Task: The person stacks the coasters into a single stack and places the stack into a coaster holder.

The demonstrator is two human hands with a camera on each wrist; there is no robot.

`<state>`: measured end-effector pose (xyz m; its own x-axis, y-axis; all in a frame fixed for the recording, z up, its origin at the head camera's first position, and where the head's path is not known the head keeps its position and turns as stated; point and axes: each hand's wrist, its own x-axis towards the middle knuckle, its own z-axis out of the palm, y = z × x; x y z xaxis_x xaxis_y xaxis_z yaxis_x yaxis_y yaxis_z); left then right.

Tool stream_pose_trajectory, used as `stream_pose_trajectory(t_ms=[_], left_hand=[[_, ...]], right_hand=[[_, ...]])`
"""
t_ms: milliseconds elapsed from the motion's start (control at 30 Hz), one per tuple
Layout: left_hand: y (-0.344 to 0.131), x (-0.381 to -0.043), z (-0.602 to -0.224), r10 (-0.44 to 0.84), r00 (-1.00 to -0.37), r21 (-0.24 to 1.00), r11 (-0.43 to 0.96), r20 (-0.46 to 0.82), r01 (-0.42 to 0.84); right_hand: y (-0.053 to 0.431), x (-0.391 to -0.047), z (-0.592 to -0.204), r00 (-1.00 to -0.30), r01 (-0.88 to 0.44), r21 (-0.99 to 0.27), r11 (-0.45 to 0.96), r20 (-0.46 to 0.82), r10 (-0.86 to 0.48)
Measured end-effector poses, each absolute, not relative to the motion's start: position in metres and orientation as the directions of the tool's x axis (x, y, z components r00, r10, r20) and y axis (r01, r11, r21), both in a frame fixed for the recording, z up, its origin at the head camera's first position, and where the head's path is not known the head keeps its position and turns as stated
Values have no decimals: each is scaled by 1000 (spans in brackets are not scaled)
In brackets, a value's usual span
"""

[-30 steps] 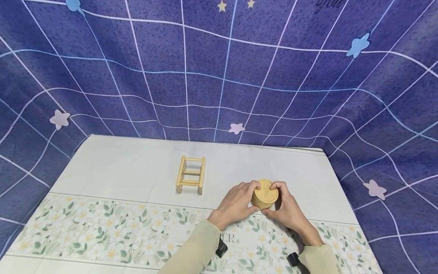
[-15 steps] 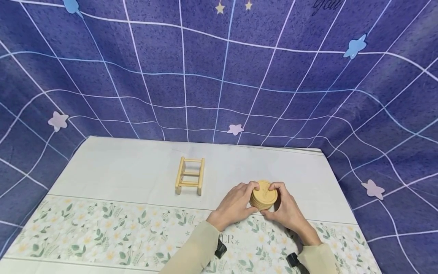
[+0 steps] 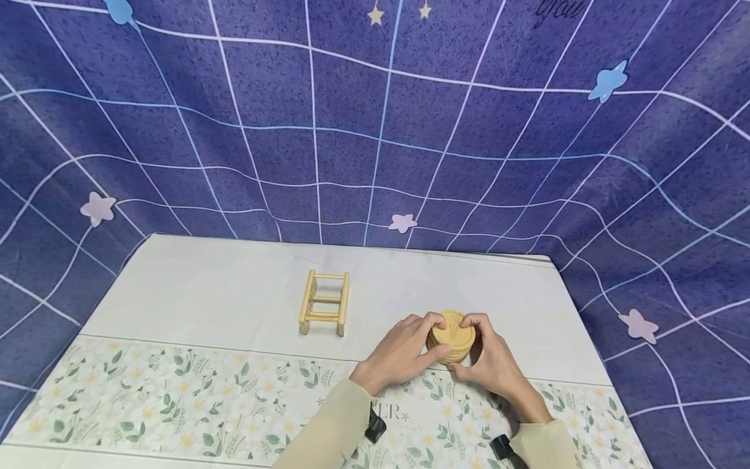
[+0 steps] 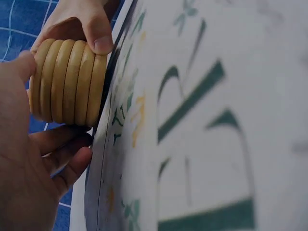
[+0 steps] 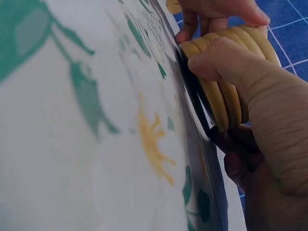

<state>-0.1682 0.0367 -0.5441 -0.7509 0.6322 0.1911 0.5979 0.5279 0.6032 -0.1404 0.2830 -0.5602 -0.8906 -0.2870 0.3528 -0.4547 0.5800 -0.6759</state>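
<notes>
A stack of several round wooden coasters point(image 3: 459, 333) stands on the white part of the tablecloth, with engraved marks on its top face. My left hand point(image 3: 400, 352) holds it from the left, thumb over the top edge at the near side. From the right, my right hand point(image 3: 497, 359) grips the same stack. Seen from the left wrist, the coasters point(image 4: 67, 84) lie evenly layered, and the right thumb touches the lowest ones. In the right wrist view that thumb presses the side of the coasters point(image 5: 216, 103); the far fingers are partly hidden.
A small wooden rack point(image 3: 326, 303) with rails and crossbars stands left of the hands. Flowered cloth point(image 3: 176, 397) covers the near part of the table. A blue curtain point(image 3: 281, 150) with a line grid and stars hangs behind and at both sides.
My left thumb has lifted from the stack's lower near side to its top edge. The right hand stays almost where it was. The rack has not been moved.
</notes>
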Motion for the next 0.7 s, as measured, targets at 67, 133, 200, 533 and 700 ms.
stream_pose_trajectory(t_ms=[67, 133, 200, 533, 700], left_hand=[[37, -168, -544, 621, -756, 623, 513, 206, 591], [36, -167, -542, 615, -755, 647, 486, 225, 588], [35, -166, -542, 610, -756, 669, 461, 239, 583], [36, -166, -545, 617, -749, 758, 362, 241, 543], [35, -165, -540, 616, -752, 786, 337, 232, 519]], right_hand=[[283, -140, -559, -887, -462, -671, 580, 356, -295], [284, -140, -559, -886, -464, -675, 573, 354, -300], [284, -139, -559, -888, -461, -684, 565, 349, -301], [284, -137, -556, -875, -483, -720, 499, 376, -306], [284, -136, -554, -867, -497, -722, 481, 389, -312]])
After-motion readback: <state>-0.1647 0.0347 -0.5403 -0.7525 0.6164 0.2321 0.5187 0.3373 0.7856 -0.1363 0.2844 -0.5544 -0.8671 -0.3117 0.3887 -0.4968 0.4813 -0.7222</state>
